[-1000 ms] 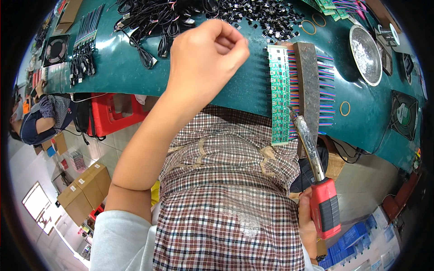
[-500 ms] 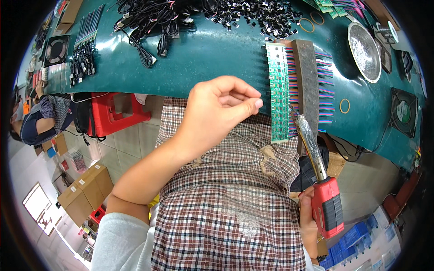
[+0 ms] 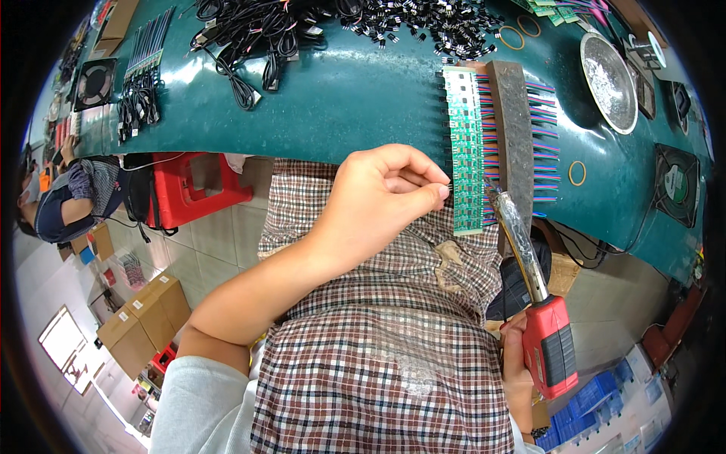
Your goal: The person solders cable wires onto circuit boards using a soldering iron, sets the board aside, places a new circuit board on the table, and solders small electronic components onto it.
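Note:
My left hand point(image 3: 382, 197) is closed in a pinch at the left edge of a green strip of circuit boards point(image 3: 466, 151). Whatever its fingertips hold, if anything, is too small to make out. In my right hand point(image 3: 516, 359) is a soldering iron point(image 3: 550, 349) with a red and black handle, pointing up and left. Its tip reaches the lower right side of the strip, among thin multicoloured wires point(image 3: 544, 147). These wires pass under a dark grey bar point(image 3: 516, 140) that lies alongside the strip. Small black parts line the strip's left edge.
Black cables point(image 3: 261, 34) and a heap of small black connectors point(image 3: 431, 26) lie at the back. On the right are a round metal dish point(image 3: 609, 83), a fan point(image 3: 675, 185) and a rubber band point(image 3: 577, 173). A red stool point(image 3: 178, 197) stands left, near another person point(image 3: 79, 193).
My left hand has moved right and slightly down, up to the strip's left edge, still pinched. The soldering iron stays almost in place.

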{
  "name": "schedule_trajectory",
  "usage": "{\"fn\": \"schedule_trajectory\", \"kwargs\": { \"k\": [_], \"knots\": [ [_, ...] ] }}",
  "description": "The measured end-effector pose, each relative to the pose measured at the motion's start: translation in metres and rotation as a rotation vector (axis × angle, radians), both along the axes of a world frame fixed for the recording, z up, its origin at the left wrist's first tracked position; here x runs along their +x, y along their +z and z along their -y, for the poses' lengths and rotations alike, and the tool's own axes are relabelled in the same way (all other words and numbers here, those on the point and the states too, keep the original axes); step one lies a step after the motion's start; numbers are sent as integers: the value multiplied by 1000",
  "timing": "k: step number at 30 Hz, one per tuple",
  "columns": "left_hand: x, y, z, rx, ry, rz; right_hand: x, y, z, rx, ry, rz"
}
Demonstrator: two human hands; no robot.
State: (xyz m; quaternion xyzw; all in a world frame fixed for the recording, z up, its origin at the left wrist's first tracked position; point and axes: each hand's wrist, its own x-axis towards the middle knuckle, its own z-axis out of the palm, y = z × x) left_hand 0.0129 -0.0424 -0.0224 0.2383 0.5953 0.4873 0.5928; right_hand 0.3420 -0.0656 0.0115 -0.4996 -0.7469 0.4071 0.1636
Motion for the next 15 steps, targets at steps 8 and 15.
{"fn": "schedule_trajectory", "kwargs": {
  "k": [8,15],
  "knots": [
    [4,-1,-7,-45,-11,-115,-21,11,-9,49,23,16],
    [1,1,-12,-66,-70,-199,-33,7,-12,151,0,-71]
  ]
}}
